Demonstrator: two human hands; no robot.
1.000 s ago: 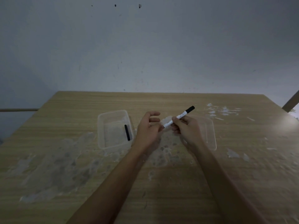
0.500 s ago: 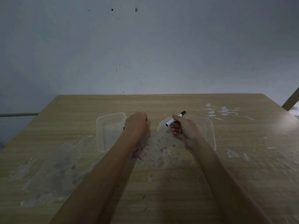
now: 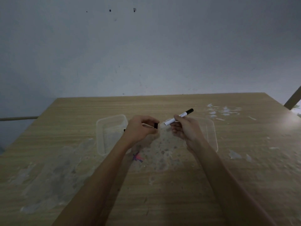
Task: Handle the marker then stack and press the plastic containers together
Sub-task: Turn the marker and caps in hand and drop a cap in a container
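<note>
My right hand (image 3: 187,129) grips a white marker (image 3: 175,120) with a black far end, tilted up to the right above the table. My left hand (image 3: 140,129) pinches a black marker cap (image 3: 156,125) whose open end faces the marker's white near end, a small gap apart. A clear plastic container (image 3: 104,132) sits on the table behind my left hand. A second clear container (image 3: 211,132) lies behind my right hand, partly hidden by it.
The wooden table (image 3: 162,185) has pale scuffed patches and a small pink-purple scribble (image 3: 137,158) by my left forearm. White flecks (image 3: 223,111) lie at the far right. A grey wall rises behind the table.
My left hand reached into the left container, took the black cap out and brought it back toward the marker. My right hand kept holding the marker and raised it slightly.
</note>
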